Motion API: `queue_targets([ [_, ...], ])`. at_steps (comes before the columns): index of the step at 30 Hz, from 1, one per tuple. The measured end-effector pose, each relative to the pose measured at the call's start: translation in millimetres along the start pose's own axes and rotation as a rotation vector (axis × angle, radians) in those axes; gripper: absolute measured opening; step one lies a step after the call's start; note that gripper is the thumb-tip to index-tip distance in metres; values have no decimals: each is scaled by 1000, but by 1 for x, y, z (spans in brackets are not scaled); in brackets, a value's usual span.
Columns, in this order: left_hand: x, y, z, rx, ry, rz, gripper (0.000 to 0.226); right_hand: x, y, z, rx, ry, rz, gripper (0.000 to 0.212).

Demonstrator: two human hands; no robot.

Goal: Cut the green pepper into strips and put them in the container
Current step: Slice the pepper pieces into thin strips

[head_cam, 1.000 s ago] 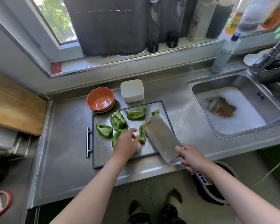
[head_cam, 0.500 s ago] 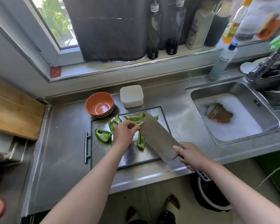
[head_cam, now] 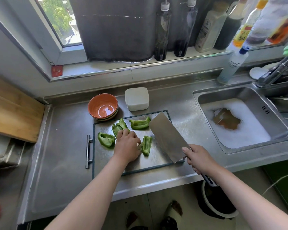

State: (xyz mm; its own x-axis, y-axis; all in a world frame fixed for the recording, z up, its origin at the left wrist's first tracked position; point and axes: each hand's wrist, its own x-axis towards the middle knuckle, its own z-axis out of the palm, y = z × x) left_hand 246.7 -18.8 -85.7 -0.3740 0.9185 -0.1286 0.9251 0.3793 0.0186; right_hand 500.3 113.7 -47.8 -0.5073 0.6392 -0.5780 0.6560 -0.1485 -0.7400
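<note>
Across the middle of the frame, a steel counter (head_cam: pixel 60 163). Sunk into its right side, a sink (head_cam: pixel 273 120) filled with white foam (head_cam: pixel 249 130) around a patch of brown water (head_cam: pixel 226 121). At centre, a steel cutting board (head_cam: pixel 156 160) with a bar handle (head_cam: pixel 88 151) on its left edge, carrying all of the green pepper (head_cam: pixel 140 125) in rough chunks: a curled one at the left, a cluster and a long piece along the top edge, a narrower piece near the middle. Slanted over the board's right half, a broad cleaver (head_cam: pixel 168 138), gripped at the handle by the right hand (head_cam: pixel 199 159), fingers wrapped tight, one fingertip on the blade's heel. Left hand (head_cam: pixel 127 146) knuckles-up at the board's centre, fingers curled down over a piece mostly hidden underneath. Just above the board's upper left corner, an orange bowl (head_cam: pixel 93 103) stacked on another, glossy inside with a bright reflection. Beside it to the right, a white lidded container (head_cam: pixel 137 98), closed, contents impossible to tell.
</note>
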Motion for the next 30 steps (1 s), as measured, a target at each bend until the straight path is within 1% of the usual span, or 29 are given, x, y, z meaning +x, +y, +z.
queue_targets([
  [2,0,1,2,9,-53,29,44,2,-2,3,1,8,-5,31],
  [3,0,2,3,-5,-61,25,47,3,-3,4,-1,11,-6,32],
  [4,0,3,4,-30,-58,5,45,4,-4,6,-4,12,-8,33],
  [7,1,4,9,-90,-30,-64,24,5,-5,10,-8,12,-8,33],
  [10,1,3,14,-88,-14,-23,4,6,-7,12,-15,15,-7,34],
  [12,1,-4,24,-43,63,21,14,6,-8,12,-23,20,-8,34],
  [14,3,-10,26,-131,174,28,13,6,-10,11,-30,33,-17,34],
  [15,5,-12,21,-208,231,-1,11,7,-10,10,-30,44,-21,35],
  [17,12,-16,8,-403,340,-115,7,7,-12,6,-17,64,-25,36],
  [19,19,-14,-8,-595,357,-167,6,6,-14,1,-6,77,-26,36],
  [21,25,-3,-20,-721,289,-140,6,5,-17,-5,0,98,-16,34],
  [23,29,18,-30,-762,135,-82,11,4,-18,-11,6,128,-3,34],
  [25,35,43,-31,-690,-6,-20,8,2,-17,-15,15,154,-2,33],
  [27,45,65,-27,-624,-76,10,20,1,-13,-20,28,180,0,34],
  [30,61,80,-24,-562,-155,-21,26,1,-4,-26,26,203,8,35],
])
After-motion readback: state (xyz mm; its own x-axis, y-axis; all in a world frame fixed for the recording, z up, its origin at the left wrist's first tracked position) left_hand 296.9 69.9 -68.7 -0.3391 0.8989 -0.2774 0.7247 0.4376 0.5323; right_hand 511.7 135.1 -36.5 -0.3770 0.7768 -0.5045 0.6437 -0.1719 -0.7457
